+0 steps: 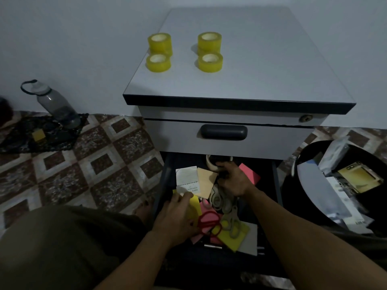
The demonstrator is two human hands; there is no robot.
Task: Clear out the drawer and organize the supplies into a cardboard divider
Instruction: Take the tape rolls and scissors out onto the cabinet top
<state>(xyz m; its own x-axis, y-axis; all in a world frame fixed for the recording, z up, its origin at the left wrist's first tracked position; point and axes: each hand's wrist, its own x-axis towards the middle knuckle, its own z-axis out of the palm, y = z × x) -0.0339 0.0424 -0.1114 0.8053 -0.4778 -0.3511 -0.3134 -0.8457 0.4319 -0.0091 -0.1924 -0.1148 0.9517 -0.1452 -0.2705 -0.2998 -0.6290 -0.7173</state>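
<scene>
The lower drawer (pixel 276 181) of a grey cabinet is pulled open. Inside lie yellow notes (pixel 232 237), a pink pad (pixel 250 173), a beige card (pixel 206 181), white paper (pixel 186 175), red-handled scissors (pixel 206 221) and grey scissors (pixel 227 208). My right hand (pixel 232 178) reaches to the back of the drawer and curls its fingers on a whitish tape roll (pixel 211 164). My left hand (pixel 178 214) rests on the papers at the drawer's left, fingertips on a white slip (pixel 181 190). Several yellow tape rolls (pixel 210 60) stand on the cabinet top (pixel 251 65).
The upper drawer (pixel 272 141) is closed. A black bin (pixel 305 162) full of paper and packaging stands at the right. On the tiled floor at the left are a grey water bottle (pixel 56 105) and a dark cloth (pixel 25 137). My knee (pixel 62 237) fills the lower left.
</scene>
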